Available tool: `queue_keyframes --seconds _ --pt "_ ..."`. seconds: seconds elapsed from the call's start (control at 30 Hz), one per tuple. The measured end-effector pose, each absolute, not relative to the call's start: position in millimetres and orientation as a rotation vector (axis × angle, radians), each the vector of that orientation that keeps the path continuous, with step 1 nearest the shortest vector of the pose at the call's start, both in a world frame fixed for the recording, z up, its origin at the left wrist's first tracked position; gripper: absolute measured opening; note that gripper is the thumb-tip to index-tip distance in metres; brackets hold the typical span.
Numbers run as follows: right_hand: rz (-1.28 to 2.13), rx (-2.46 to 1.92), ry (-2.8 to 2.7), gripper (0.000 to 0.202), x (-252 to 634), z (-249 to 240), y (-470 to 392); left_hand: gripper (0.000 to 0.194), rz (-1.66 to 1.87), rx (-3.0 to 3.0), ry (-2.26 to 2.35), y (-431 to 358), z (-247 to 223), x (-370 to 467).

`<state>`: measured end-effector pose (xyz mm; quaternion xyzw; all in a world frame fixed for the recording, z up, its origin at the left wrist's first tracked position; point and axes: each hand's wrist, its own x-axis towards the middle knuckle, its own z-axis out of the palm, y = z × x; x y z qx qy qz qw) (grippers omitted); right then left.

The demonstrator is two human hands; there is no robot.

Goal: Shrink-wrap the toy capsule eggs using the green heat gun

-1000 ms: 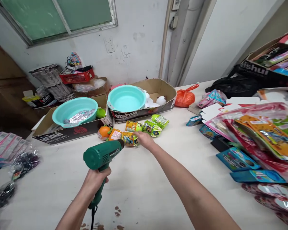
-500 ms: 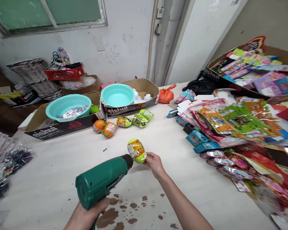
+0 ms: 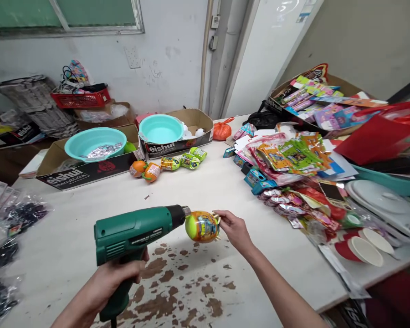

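Note:
A green heat gun (image 3: 131,230) is in my left hand (image 3: 114,278), whose fingers wrap round its handle. Its metal nozzle points right, close against a plastic egg (image 3: 203,228) in printed orange film with a lime green end. The fingertips of my right hand (image 3: 237,232) pinch the egg at its right end, above the table. Beyond them, in a row before the boxes, lie an orange wrapped egg (image 3: 152,172) and several green wrapped eggs (image 3: 190,160).
Two turquoise basins (image 3: 95,136) sit on open cardboard boxes (image 3: 89,175) at the back left. Packaged goods (image 3: 290,155) crowd the right side, with paper cups (image 3: 358,250) near the right edge. Bagged dark items (image 3: 23,214) lie at left. The white tabletop (image 3: 177,196) has peeling brown patches.
The egg has turned from upright to lying sideways, its green end now towards the nozzle. The heat gun has swung to nearly level. My view has shifted right and down.

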<state>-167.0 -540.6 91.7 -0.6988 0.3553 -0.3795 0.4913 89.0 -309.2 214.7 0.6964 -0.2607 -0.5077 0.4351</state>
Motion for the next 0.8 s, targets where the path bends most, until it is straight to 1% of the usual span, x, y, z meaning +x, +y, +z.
queue_keyframes --seconds 0.13,0.23,0.37,0.5,0.57,0.63,0.7,0.8 --pt "-0.92 -1.184 0.948 0.031 -181 77 -521 0.018 -1.356 1.677 -0.582 -300 220 80" --pt "-0.876 -0.922 0.942 0.035 -183 64 -502 0.017 -1.397 1.655 -0.605 -297 220 72" --pt "-0.882 -0.676 1.022 0.034 -180 51 -479 0.022 -1.351 1.757 -0.709 -292 206 61" --pt "-0.879 -0.65 1.145 0.035 -185 51 -462 0.03 -1.443 1.9 -0.776 -287 191 52" --pt "-0.816 -0.697 1.156 0.035 -191 54 -456 0.031 -1.383 1.925 -0.804 -289 189 48" --pt "-0.779 -0.705 1.17 0.036 -199 56 -451 0.03 -1.288 1.942 -0.833 -292 191 45" --pt "-0.826 -0.672 1.225 0.037 -209 56 -447 0.026 -1.268 1.975 -0.842 -294 194 39" --pt "-0.899 -0.682 1.331 0.037 -236 49 -429 0.023 -1.414 1.978 -0.796 -292 196 27"
